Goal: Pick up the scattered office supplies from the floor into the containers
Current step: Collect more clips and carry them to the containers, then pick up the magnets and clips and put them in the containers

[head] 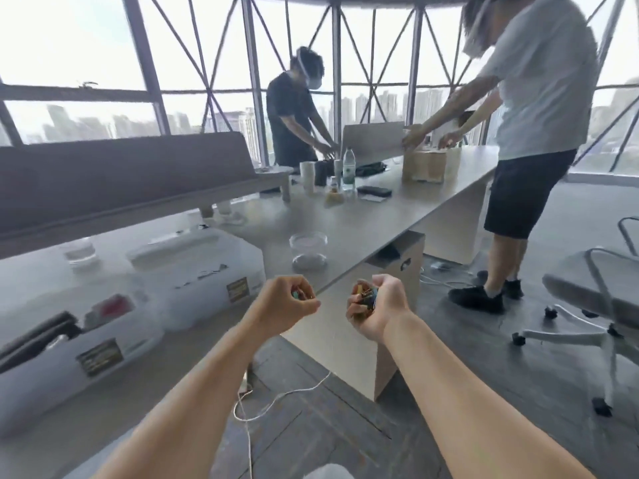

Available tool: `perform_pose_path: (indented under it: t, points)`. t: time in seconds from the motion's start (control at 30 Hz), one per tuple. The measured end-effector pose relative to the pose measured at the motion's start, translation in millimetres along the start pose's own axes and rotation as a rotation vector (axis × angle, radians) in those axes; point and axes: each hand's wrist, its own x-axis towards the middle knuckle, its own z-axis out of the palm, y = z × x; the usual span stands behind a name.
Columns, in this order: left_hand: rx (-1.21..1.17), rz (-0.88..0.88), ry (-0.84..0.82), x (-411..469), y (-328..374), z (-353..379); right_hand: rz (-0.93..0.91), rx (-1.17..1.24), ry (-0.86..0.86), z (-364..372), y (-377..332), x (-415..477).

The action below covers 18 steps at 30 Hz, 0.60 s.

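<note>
- While both hands hover just off the near corner of the table (345, 233), neither is free. The left hand (281, 300) has its fingers curled round a small teal item, too blurred to name. The right hand (375, 307), palm turned inward, cups a bunch of binder clips (364, 297) in black, yellow and blue.
- The clips lie heaped in curled fingers, not pinched singly. If the right hand tilts or loosens before it is over a container, some would probably drop back to the floor.
- The round clear tub (307, 250) stands on the table just beyond the hands and looks like the nearest target. Its mouth seems narrow for a whole handful, so a hasty tip could send clips over the rim and off the table edge.
- The large plastic bins (193, 271) to the left appear to have lids on, though the blur leaves this uncertain. If they are closed, opening one would need a spare hand, and juggling the load to free one invites a spill.
- Which container suits which item cannot be told from here, so the supplies could end up mixed.
- A white cable (276, 399) trails over the floor under the forearms. A step toward the table might snag it and jolt the hands.
</note>
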Motion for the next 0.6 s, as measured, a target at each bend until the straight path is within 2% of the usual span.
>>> perform_pose_path:
  t: [0.07, 0.3, 0.47, 0.6]
  points:
    - [0.04, -0.018, 0.047, 22.6, -5.0, -15.0, -0.002, -0.014, -0.03, 28.4, -10.0, 20.1]
    - [0.261, -0.027, 0.059, 115.8, -30.3, -70.2, -0.044, -0.105, -0.071, 120.6, -30.9, 102.7]
    - [0.339, -0.125, -0.069, 132.5, -67.6, -125.7, 0.024, -0.221, -0.178, 184.1, 6.9, 154.4]
    - [0.428, -0.231, -0.157, 123.2, -99.9, -144.7, -0.025, -0.475, -0.204, 219.4, 54.1, 170.9]
